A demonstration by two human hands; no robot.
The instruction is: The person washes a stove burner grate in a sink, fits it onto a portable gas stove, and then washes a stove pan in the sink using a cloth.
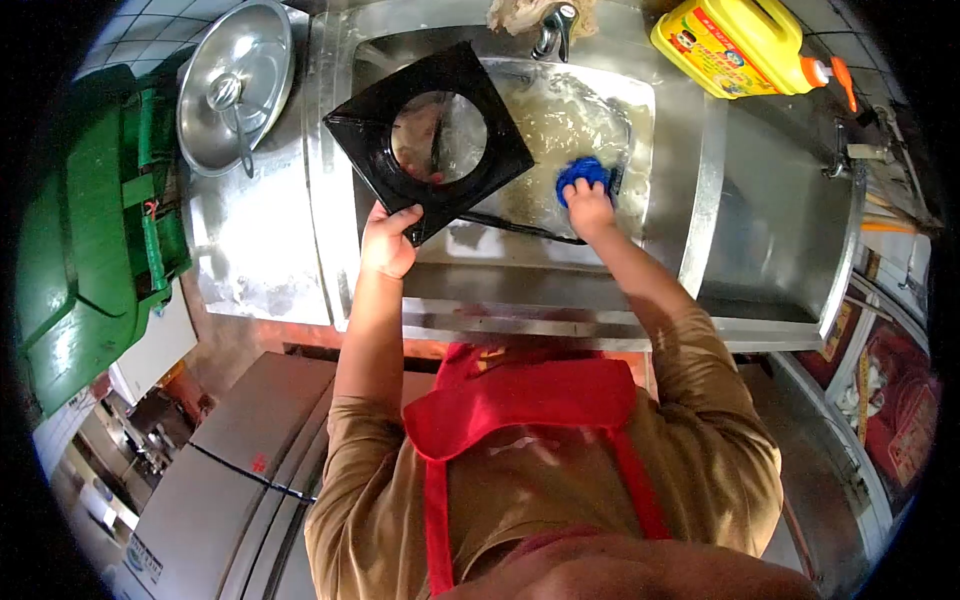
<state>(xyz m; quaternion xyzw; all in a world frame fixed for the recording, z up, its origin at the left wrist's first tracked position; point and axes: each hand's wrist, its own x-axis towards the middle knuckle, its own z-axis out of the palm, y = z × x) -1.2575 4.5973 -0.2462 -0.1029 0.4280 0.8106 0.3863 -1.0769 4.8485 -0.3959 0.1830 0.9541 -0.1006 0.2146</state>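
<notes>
My left hand [388, 240] grips one corner of a black square plate [361, 130] with a large round hole, holding it tilted over the left part of the sink [480, 282]. In my right hand [588, 208] is a blue scrubber [583, 177], pressed under my fingers at the right side of the murky water [545, 135]. Another dark, thin-edged item [520, 228] lies partly under the water between my hands; its full shape is hidden.
A faucet [553, 32] stands at the sink's back edge beside a crumpled cloth [520, 14]. A yellow bottle [725, 45] is at the back right. A metal basin [205, 105] holding a ladle [240, 130] and a green bin [85, 230] are at the left.
</notes>
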